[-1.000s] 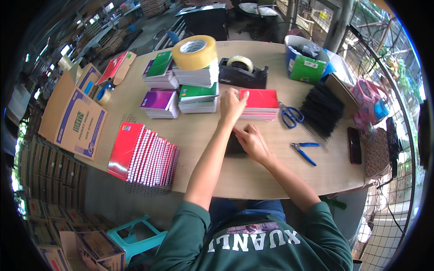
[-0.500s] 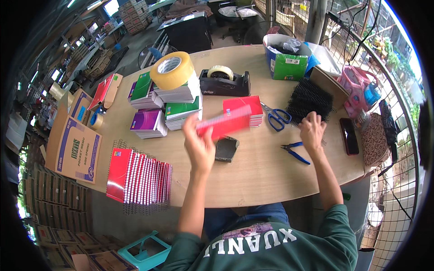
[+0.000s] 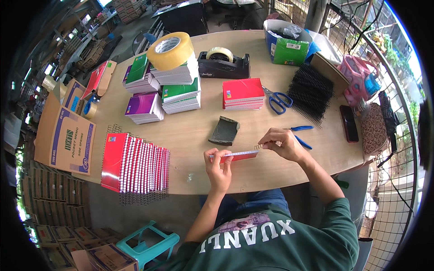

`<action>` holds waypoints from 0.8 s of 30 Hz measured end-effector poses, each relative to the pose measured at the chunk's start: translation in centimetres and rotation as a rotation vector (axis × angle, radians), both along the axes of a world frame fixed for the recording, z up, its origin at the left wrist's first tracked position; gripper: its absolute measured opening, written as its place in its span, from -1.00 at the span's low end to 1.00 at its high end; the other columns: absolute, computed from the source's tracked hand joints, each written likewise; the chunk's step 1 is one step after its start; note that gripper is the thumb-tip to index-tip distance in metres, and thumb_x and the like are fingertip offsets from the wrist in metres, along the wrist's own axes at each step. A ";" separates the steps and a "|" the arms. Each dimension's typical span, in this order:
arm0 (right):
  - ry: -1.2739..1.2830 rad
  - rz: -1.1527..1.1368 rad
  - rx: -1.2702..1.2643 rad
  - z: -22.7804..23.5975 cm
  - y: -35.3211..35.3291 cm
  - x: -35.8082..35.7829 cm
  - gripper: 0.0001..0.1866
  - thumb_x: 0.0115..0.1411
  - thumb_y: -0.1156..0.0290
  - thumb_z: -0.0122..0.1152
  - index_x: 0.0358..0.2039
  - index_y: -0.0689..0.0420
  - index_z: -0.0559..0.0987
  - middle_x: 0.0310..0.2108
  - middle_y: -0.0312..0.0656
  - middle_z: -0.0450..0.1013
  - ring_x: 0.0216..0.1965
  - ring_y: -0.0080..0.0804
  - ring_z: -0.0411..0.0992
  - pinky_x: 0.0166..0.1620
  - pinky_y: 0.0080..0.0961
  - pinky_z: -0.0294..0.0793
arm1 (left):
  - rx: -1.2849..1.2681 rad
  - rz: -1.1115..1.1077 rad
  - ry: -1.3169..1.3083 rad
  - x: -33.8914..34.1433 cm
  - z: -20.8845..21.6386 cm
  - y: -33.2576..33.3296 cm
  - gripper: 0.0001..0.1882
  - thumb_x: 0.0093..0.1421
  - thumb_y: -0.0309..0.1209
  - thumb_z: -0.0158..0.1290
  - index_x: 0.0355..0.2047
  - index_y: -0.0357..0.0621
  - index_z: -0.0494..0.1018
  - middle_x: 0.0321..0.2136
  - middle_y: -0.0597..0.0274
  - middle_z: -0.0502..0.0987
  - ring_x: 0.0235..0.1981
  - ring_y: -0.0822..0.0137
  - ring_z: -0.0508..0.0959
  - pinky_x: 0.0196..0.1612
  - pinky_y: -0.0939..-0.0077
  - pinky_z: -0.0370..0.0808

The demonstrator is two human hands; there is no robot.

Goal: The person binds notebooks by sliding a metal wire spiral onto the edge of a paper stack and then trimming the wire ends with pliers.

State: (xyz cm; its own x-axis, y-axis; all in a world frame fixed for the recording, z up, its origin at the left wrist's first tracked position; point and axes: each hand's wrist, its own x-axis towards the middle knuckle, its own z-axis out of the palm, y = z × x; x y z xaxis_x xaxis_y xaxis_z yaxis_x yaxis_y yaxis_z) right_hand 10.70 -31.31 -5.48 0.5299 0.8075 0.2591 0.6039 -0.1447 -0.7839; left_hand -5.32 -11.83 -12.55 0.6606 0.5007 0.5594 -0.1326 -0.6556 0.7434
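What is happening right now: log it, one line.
Left hand: holds red notepad | Right hand: pinches spiral binding coil near notepad's right end | Blue-handled scissors: on table

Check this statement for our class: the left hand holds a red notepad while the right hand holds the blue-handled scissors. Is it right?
Not quite: the head view shows the right hand holding a wire coil; the blue-handled scissors lie on the table. The left hand does hold a red notepad.
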 end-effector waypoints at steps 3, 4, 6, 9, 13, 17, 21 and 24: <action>0.040 0.053 0.039 0.1 -0.2 0.2 -0.87 0.15 0.55 0.35 -0.26 0.17 0.67 -0.31 -0.18 0.59 -0.27 -0.27 0.56 -0.24 -0.38 0.55 | -0.010 -0.016 0.000 0.1 0.2 0.1 -0.79 0.24 -0.32 0.24 -0.26 -0.20 0.55 -0.29 0.11 0.41 -0.20 0.13 0.43 -0.14 0.27 0.43; 0.041 0.069 0.054 0.0 -0.2 0.3 -0.87 0.14 0.56 0.35 -0.26 0.17 0.67 -0.30 -0.18 0.59 -0.26 -0.26 0.56 -0.23 -0.38 0.55 | -0.015 -0.014 0.001 0.2 0.2 0.1 -0.79 0.24 -0.32 0.24 -0.26 -0.21 0.56 -0.29 0.11 0.40 -0.20 0.13 0.43 -0.13 0.27 0.43; 0.011 0.059 0.084 -0.2 -0.2 0.3 -0.85 0.13 0.58 0.35 -0.26 0.17 0.65 -0.28 -0.19 0.59 -0.24 -0.26 0.56 -0.22 -0.37 0.55 | -0.024 -0.012 0.000 0.2 0.2 0.2 -0.79 0.24 -0.32 0.25 -0.27 -0.21 0.56 -0.30 0.11 0.39 -0.20 0.13 0.44 -0.13 0.28 0.43; -0.038 0.036 0.103 -0.2 0.0 0.2 -0.83 0.11 0.60 0.35 -0.25 0.17 0.64 -0.27 -0.19 0.58 -0.21 -0.26 0.55 -0.21 -0.36 0.55 | -0.042 -0.013 -0.001 0.2 0.4 0.2 -0.79 0.24 -0.32 0.24 -0.27 -0.21 0.56 -0.30 0.11 0.39 -0.19 0.13 0.44 -0.13 0.28 0.43; 0.021 0.099 0.015 -0.1 -0.3 0.2 -0.84 0.10 0.60 0.36 -0.27 0.17 0.63 -0.28 -0.21 0.58 -0.18 -0.25 0.53 -0.20 -0.35 0.55 | -0.053 -0.003 0.012 0.1 0.6 0.1 -0.80 0.24 -0.32 0.24 -0.27 -0.20 0.55 -0.28 0.11 0.41 -0.17 0.12 0.44 -0.10 0.27 0.43; -0.146 0.120 0.112 -0.4 -0.3 0.1 -0.86 0.12 0.57 0.36 -0.28 0.17 0.62 -0.29 -0.19 0.57 -0.19 -0.20 0.53 -0.21 -0.33 0.53 | -0.024 0.009 0.036 0.2 0.5 -0.1 -0.82 0.23 -0.35 0.25 -0.27 -0.20 0.55 -0.27 0.11 0.43 -0.15 0.10 0.44 -0.07 0.24 0.42; -0.097 0.153 0.056 -0.6 -0.5 0.1 -0.88 0.18 0.48 0.31 -0.26 0.17 0.60 -0.29 -0.15 0.56 -0.26 -0.13 0.55 -0.24 -0.29 0.52 | -0.026 0.040 0.013 0.2 0.4 -0.2 -0.82 0.22 -0.38 0.26 -0.26 -0.19 0.55 -0.27 0.11 0.45 -0.14 0.10 0.43 -0.06 0.23 0.42; -0.006 0.108 -0.149 0.0 -0.7 -0.5 -0.87 0.22 0.44 0.28 -0.24 0.17 0.57 -0.29 -0.15 0.56 -0.29 -0.11 0.55 -0.29 -0.26 0.51 | -0.010 0.034 0.024 0.1 0.5 -0.1 -0.82 0.21 -0.39 0.26 -0.25 -0.20 0.54 -0.27 0.11 0.45 -0.14 0.10 0.43 -0.07 0.24 0.42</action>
